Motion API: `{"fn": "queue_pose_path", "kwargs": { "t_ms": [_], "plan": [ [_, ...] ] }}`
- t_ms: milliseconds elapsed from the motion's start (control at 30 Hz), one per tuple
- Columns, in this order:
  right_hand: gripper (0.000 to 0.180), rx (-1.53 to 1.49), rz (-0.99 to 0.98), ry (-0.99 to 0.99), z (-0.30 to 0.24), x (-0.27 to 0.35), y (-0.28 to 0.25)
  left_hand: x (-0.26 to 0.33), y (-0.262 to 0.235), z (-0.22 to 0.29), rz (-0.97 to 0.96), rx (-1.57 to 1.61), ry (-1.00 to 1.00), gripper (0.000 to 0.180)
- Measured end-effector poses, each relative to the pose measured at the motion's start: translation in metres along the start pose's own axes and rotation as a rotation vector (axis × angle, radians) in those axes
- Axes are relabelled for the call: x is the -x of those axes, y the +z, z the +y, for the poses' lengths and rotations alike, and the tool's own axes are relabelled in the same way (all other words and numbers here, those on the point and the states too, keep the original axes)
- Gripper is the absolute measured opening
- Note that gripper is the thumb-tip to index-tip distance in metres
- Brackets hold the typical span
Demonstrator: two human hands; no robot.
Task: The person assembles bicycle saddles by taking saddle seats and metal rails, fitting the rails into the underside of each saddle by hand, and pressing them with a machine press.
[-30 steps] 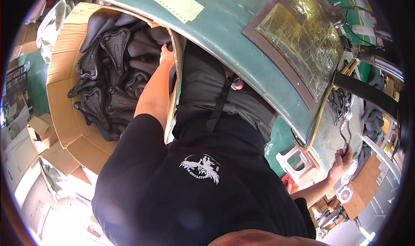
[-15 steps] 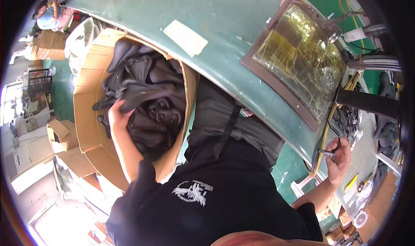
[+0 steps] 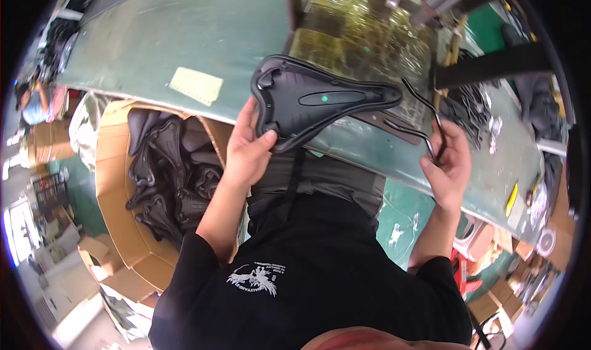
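Left hand, centre of frame, grips the wide rear end of a black bicycle saddle; thumb lies over the rim, fingers behind. Saddle is held underside up, nose pointing right, above the near edge of the green workbench. A small green dot shows in the saddle's central recess.

Right hand, right of centre, is closed on a bent black wire rail; the rail's two legs run up and left toward the saddle nose. Cannot tell whether rail and saddle touch.

Bench surface: worn green top curving across the upper frame. A pale yellow rectangular label lies on it, upper left of the saddle. A yellowed, glossy transparent sheet in a dark frame sits behind the saddle, upper centre. A yellow-handled tool lies at the right end.

Left of frame, below the bench edge: open cardboard box filled with more black saddles. Further cartons stand on the floor at lower left. Another person is at far left, well apart.
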State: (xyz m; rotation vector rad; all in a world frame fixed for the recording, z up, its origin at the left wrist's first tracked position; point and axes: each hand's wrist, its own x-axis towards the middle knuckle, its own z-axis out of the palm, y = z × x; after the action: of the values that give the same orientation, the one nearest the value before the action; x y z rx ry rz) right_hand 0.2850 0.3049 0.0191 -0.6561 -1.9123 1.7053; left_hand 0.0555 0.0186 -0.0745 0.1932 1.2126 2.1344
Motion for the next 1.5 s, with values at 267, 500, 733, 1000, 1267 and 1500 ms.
{"fn": "queue_pose_path", "kwargs": {
  "t_ms": [267, 500, 733, 1000, 1267, 1500],
  "plan": [
    [0.028, -0.047, 0.026, 0.055, 0.02, 0.03, 0.0, -0.046, 0.065, 0.053, -0.331, -1.438, 0.485, 0.095],
    [0.019, 0.385, -0.196, -0.347, 0.011, 0.008, 0.032, -0.064, 0.085, 0.052, -0.637, -1.402, 0.118, 0.054],
    [0.022, 0.42, -0.452, -0.407, 0.015, 0.03, 0.018, 0.007, 0.035, 0.001, -0.59, -0.712, -0.225, 0.033],
    [0.025, 0.463, -0.651, -0.499, 0.008, 0.033, 0.018, 0.02, 0.033, -0.003, -0.637, -0.557, -0.22, 0.054],
    [0.027, 0.565, -0.643, -0.568, -0.002, 0.029, 0.015, 0.021, 0.032, -0.007, -0.719, -0.443, -0.248, 0.065],
    [0.027, 0.636, -0.647, -0.621, -0.004, 0.034, 0.024, 0.025, 0.036, -0.007, -0.698, -0.387, -0.392, 0.086]
  ]
}}
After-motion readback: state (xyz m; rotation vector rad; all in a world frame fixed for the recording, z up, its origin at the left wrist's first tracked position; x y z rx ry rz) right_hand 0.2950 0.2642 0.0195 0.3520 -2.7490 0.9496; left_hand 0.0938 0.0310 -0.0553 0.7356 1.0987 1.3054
